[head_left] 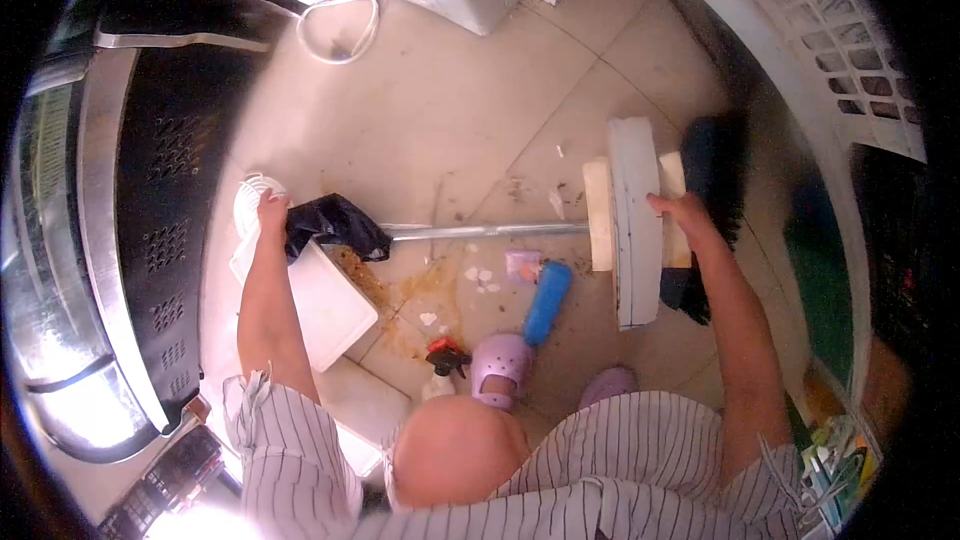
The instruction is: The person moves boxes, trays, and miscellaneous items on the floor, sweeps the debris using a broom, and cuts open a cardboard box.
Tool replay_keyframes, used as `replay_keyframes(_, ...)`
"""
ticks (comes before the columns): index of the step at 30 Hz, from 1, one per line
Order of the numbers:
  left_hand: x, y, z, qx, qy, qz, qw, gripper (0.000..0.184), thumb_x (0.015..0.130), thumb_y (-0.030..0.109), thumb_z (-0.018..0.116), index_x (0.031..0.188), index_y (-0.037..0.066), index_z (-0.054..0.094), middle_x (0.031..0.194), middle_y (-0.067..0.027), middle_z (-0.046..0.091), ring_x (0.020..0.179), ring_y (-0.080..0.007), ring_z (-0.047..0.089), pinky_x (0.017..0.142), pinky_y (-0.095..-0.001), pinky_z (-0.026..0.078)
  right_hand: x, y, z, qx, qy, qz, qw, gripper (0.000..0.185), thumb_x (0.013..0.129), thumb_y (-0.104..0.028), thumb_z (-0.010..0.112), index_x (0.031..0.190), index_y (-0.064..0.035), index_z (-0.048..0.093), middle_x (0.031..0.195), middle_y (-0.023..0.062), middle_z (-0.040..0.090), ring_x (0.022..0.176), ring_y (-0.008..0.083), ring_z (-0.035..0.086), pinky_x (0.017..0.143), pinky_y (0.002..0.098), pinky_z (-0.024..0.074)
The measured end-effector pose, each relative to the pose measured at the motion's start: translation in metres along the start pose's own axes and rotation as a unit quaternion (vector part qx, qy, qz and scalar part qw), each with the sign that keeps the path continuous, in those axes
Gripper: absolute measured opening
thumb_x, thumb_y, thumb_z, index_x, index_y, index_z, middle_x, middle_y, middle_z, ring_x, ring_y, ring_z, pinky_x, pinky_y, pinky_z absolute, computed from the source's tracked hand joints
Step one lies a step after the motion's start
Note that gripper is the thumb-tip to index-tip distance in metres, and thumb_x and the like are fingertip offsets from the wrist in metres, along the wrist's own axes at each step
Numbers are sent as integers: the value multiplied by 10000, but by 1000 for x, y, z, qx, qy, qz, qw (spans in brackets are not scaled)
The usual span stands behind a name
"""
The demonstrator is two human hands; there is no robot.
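Observation:
My left hand (272,212) is closed at the edge of a round white slotted plastic piece (255,198). Right beside it lies a crumpled black plastic bag or cloth (338,224). A metal pole (485,232) runs from there to the right. My right hand (682,218) grips a long white panel-like piece (636,225), thumb on its edge and the other fingers partly hidden. Cream blocks (597,215) show on either side of that piece. Under my left forearm sits a flat white lid or box (325,305).
Brown stains and scraps mark the tiled floor (440,120). A blue bottle (547,302) and a spray bottle with a red and black head (445,358) are near my pink clog (500,365). Black bristles (715,170) stand at right, a vented black appliance (165,200) at left.

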State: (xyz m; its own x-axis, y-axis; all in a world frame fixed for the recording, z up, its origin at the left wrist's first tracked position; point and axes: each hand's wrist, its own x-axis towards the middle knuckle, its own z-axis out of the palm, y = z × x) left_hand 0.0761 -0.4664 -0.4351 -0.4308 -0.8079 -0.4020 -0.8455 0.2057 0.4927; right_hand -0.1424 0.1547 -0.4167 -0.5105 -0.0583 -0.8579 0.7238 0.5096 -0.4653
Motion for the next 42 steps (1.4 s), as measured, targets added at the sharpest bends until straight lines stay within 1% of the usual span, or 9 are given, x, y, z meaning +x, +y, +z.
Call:
replay_keyframes(3, 21, -13, -9, 291, 139, -4, 947, 584, 579, 196, 527, 1103, 0, 361, 1057, -172, 440, 984, -261, 419, 829, -287, 321, 0, 1, 1, -13, 25, -1, 1000, 477, 561, -237, 645, 914, 46, 497, 815, 149, 534, 749, 239, 517, 689, 318, 389)
replay_keyframes(8, 15, -3, -6, -127, 110, -44, 985, 512, 627, 158, 563, 1077, -9, 382, 980, -149, 479, 860, -267, 474, 755, -329, 383, 10, 8, -2, 3, -8, 0, 1000, 488, 564, -250, 640, 918, 52, 491, 816, 157, 535, 744, 242, 520, 687, 320, 394)
replay_keyframes(12, 2, 5, -6, -453, 4, -179, 873, 417, 686, 202, 560, 1003, -37, 432, 823, -123, 525, 653, -231, 515, 671, -336, 422, 9, 7, -3, -24, -15, -5, 1000, 495, 561, -252, 640, 918, 55, 491, 819, 147, 538, 742, 236, 521, 685, 317, 395)
replay_keyframes(14, -16, 18, -8, -436, -4, -213, 874, 312, 692, 244, 565, 838, -28, 516, 645, -66, 508, 544, -170, 484, 576, -273, 415, 7, 5, 0, -34, 17, -5, 999, 487, 557, -254, 640, 912, 47, 494, 810, 127, 540, 740, 225, 520, 678, 311, 395)
replay_keyframes(16, -34, 26, -13, -53, 46, -17, 997, 277, 672, 276, 587, 724, 5, 554, 559, -17, 463, 521, -118, 447, 510, -222, 367, 10, 8, 0, -35, 13, -16, 999, 483, 558, -253, 639, 914, 40, 496, 811, 123, 540, 735, 225, 520, 677, 314, 396)
replay_keyframes(24, -192, 80, -81, -399, 77, -15, 914, 338, 795, 284, 396, 991, 16, 456, 991, -78, 499, 703, -70, 462, 490, -180, 364, -1, 1, 2, -5, -7, -23, 1000, 466, 583, -263, 617, 920, 34, 493, 794, 132, 534, 712, 242, 515, 685, 300, 393)
replay_keyframes(28, -215, 30, -38, -489, -112, -182, 846, 308, 793, 261, 397, 953, 10, 476, 867, -87, 528, 662, -99, 489, 487, -198, 387, 10, 6, -1, -27, -10, -12, 1000, 476, 573, -267, 635, 915, 35, 498, 814, 126, 537, 741, 241, 514, 689, 300, 394)
replay_keyframes(33, -199, -18, 20, -6, -51, -38, 998, 268, 790, 238, 400, 889, 7, 493, 734, -72, 534, 548, -96, 472, 439, -207, 377, 27, 20, -6, -25, 18, -28, 999, 471, 573, -284, 637, 890, 40, 511, 816, 127, 538, 741, 229, 513, 673, 296, 390)
replay_keyframes(42, -255, 111, -2, -329, -32, 2, 944, 163, 766, 197, 448, 660, 74, 440, 511, 14, 371, 363, -60, 304, 329, -178, 239, 50, 37, -4, -41, -19, -35, 998, 532, 512, -369, 671, 839, 32, 546, 804, 117, 557, 721, 212, 527, 661, 302, 405)
